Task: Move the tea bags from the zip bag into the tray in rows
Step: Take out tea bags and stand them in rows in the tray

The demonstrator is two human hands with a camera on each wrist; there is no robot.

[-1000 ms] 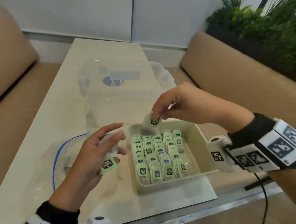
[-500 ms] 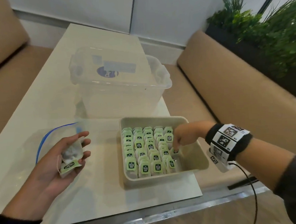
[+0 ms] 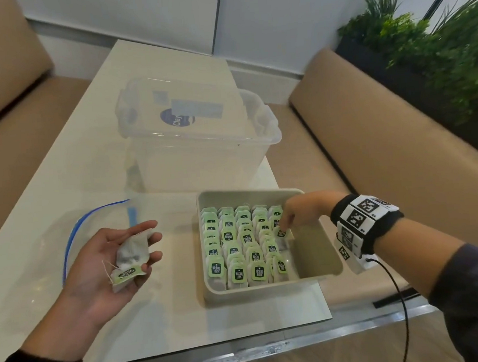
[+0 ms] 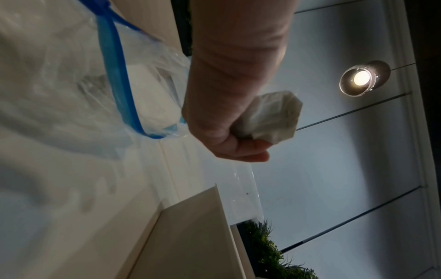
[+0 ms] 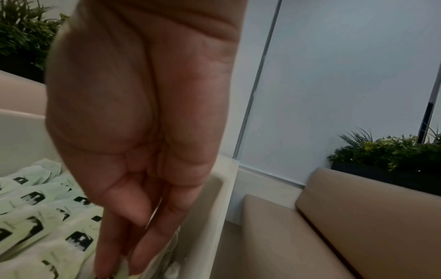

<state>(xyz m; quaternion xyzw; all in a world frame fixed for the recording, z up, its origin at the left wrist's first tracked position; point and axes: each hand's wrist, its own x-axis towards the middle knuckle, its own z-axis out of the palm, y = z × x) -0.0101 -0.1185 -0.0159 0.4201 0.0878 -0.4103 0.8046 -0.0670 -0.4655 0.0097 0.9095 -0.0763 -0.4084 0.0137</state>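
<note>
A beige tray (image 3: pixel 267 292) on the table holds several rows of green-tagged tea bags (image 3: pixel 236 245), standing upright; its right side is bare. My right hand (image 3: pixel 286 222) reaches down into the tray and pinches a tea bag (image 3: pixel 280 232) at the right edge of the rows. In the right wrist view the right hand (image 5: pixel 124 245) points straight down beside the tea bags (image 5: pixel 35 217) and the tray wall (image 5: pixel 207 198). My left hand (image 3: pixel 149 250) lies palm up, left of the tray, fingers curled round a few tea bags (image 3: pixel 131 253). The clear zip bag (image 3: pixel 40 243) lies flat under it.
A clear lidded storage box (image 3: pixel 195 133) stands just behind the tray. Beige benches (image 3: pixel 384 144) flank the table, with plants (image 3: pixel 433 43) at the far right. The table's metal front edge (image 3: pixel 242 345) is close. A black cable (image 3: pixel 399 297) hangs from my right wrist.
My right hand came down from above the tray's far edge into the tray with its tea bag. My left hand turned palm up and drew back to the left.
</note>
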